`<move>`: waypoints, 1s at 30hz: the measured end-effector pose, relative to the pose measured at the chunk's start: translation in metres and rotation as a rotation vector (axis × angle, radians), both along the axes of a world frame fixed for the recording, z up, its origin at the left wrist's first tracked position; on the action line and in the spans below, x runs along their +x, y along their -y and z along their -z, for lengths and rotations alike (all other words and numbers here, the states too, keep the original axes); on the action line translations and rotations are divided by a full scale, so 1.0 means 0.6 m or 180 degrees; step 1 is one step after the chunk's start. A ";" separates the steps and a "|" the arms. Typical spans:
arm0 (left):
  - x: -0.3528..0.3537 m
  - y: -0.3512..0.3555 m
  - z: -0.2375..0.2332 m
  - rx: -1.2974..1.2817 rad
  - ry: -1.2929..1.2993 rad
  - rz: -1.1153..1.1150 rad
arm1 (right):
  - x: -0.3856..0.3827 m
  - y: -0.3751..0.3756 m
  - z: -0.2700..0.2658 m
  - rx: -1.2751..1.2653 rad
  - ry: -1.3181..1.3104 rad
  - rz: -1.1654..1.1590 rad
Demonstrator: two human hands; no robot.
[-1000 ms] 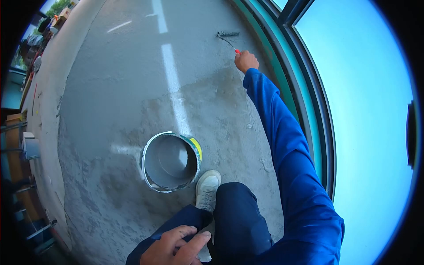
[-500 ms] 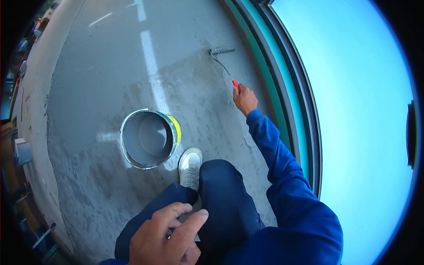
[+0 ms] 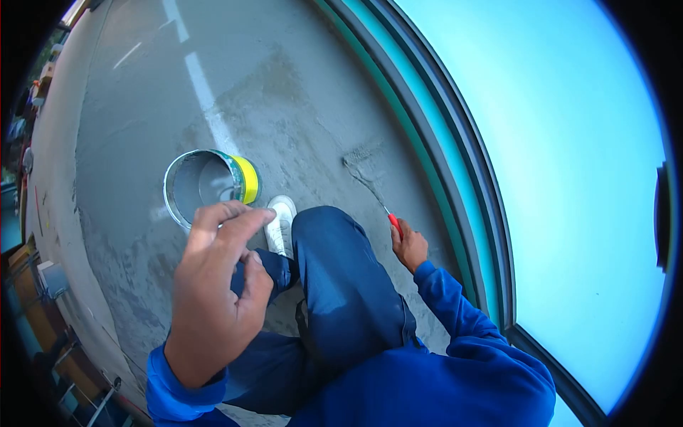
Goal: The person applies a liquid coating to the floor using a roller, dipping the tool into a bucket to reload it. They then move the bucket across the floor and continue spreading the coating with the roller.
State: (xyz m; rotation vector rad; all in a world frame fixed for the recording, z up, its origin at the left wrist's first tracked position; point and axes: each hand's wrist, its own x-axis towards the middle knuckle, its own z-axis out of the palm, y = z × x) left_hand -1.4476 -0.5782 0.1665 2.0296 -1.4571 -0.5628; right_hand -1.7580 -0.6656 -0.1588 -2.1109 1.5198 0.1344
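Observation:
My right hand (image 3: 410, 247) is closed round the red handle of a paint roller (image 3: 393, 223). The roller's grey-coated head lies on the wet grey floor (image 3: 306, 153), slightly blurred. My left hand (image 3: 217, 288) is raised in front of my legs, its fingers bent and thumb apart, with nothing held. Beyond its fingertips stands a bucket (image 3: 247, 179) with a yellow band, holding grey liquid. The left hand hides part of the bucket's near rim.
A dark and teal frame (image 3: 455, 171) with a bright pane (image 3: 569, 185) runs along the right. My white shoe (image 3: 280, 220) is beside the bucket. A pale strip (image 3: 53, 164) edges the floor at left, with assorted items beyond it.
The roller has been drawn back towards me over the floor, my right hand with it. My left hand has risen. The view has shifted, and the bucket appears further left.

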 end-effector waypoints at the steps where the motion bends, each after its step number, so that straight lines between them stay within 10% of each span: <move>1: -0.004 0.003 0.002 -0.0036 -0.0013 -0.0024 | -0.029 -0.015 -0.005 0.0043 -0.0046 0.0004; 21: -0.035 0.050 0.030 0.0109 0.0199 -0.0038 | -0.471 -0.270 -0.118 0.0695 -0.0664 0.0480; 30: -0.030 0.047 0.027 0.0164 0.0202 -0.0028 | -0.389 -0.224 -0.076 0.0649 -0.0513 0.0423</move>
